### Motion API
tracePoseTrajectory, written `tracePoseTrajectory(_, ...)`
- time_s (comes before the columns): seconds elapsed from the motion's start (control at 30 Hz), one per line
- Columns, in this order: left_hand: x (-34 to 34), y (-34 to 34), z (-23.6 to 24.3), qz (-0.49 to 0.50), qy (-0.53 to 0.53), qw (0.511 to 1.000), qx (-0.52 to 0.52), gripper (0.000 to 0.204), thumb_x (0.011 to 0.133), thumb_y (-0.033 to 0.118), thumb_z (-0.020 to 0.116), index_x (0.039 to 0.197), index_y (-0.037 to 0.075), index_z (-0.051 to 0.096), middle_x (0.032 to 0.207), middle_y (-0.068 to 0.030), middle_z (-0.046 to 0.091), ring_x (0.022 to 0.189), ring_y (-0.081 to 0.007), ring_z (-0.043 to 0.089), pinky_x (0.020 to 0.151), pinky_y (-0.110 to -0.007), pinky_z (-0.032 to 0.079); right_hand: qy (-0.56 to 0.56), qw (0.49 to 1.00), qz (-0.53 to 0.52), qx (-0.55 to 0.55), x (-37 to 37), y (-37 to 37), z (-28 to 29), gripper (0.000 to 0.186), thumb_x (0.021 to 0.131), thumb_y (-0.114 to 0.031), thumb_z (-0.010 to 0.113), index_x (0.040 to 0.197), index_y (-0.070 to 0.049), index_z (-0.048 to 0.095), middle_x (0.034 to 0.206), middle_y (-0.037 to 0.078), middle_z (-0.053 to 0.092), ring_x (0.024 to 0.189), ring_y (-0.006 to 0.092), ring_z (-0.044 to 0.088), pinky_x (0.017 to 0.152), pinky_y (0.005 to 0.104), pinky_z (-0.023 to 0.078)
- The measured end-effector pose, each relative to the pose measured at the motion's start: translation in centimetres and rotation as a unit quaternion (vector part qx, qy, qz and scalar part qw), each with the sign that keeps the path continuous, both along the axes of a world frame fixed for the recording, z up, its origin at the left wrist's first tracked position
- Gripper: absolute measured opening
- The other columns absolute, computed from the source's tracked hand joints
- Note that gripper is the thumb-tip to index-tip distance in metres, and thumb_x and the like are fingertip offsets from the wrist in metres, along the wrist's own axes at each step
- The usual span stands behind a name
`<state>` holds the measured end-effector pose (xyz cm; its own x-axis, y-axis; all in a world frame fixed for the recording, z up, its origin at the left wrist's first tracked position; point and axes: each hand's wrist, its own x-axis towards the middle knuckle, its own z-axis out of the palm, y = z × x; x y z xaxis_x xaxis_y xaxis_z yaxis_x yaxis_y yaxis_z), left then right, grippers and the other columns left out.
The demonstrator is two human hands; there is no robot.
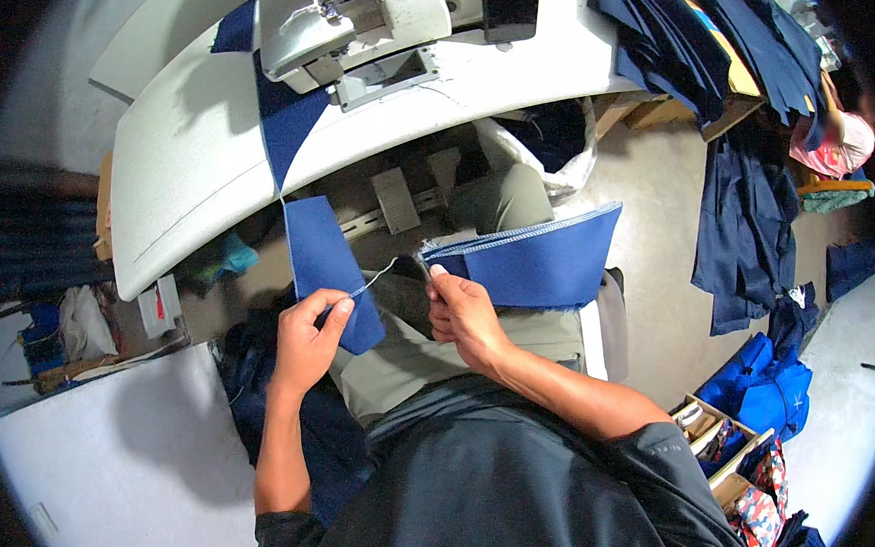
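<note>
My left hand [310,344] pinches the lower part of a blue fabric panel [321,241] between thumb and fingers. From that panel's edge a short white thread tail [384,271] sticks out toward my right hand. My right hand [465,317] is closed on the near left corner of blue fabric pieces [548,267], whose upper edges carry white overlock stitching. They lie across my lap. A small dark thing shows at its fingertips, too unclear to name. Above the left panel, a chain of blue fabric [288,129] hangs over the table edge, seemingly joined by thread.
An overlock sewing machine [398,20] stands on a white curved table [195,148]. Dark blue garments [746,227] hang at right, near a person in pink [838,148]. A blue bag [766,384] and wooden tray [723,441] sit lower right; a white surface [126,455] lies lower left.
</note>
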<state>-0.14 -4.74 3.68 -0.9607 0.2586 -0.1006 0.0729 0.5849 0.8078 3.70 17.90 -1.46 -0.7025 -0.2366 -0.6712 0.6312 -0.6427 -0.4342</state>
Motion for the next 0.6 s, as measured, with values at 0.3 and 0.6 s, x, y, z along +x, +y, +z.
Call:
tracePoseTrajectory(0.3, 0.1, 1.3, -2.1, 0.072, -0.05, 0.995, 0.057, 0.02, 0.099, 0.016, 0.066, 0.098, -0.003, 0.069, 0.073, 0.0033, 0.062, 0.072, -0.0021, 0.05, 0.063, -0.024, 0.046, 0.043, 0.992, 0.12, 0.008, 0.6, -1.4, 1.3, 0.041, 0.106, -0.047, 0.049, 0.086, -0.011, 0.053, 0.061, -0.009, 0.029, 0.05, 0.0053, 0.021, 0.046, 0.026, 0.018)
tracePoseTrajectory(0.6, 0.4, 2.4, -2.2, 0.054, -0.109, 0.989, 0.079, 0.017, 0.101, 0.014, 0.064, 0.097, -0.002, 0.068, 0.083, 0.0058, 0.062, 0.077, -0.0025, 0.052, 0.07, -0.021, 0.046, 0.067, 0.99, 0.121, 0.037, -0.7, -2.0, -0.1, 0.047, 0.105, -0.049, 0.05, 0.085, -0.006, 0.057, 0.055, -0.006, 0.038, 0.044, 0.0065, 0.031, 0.041, 0.0273, 0.027)
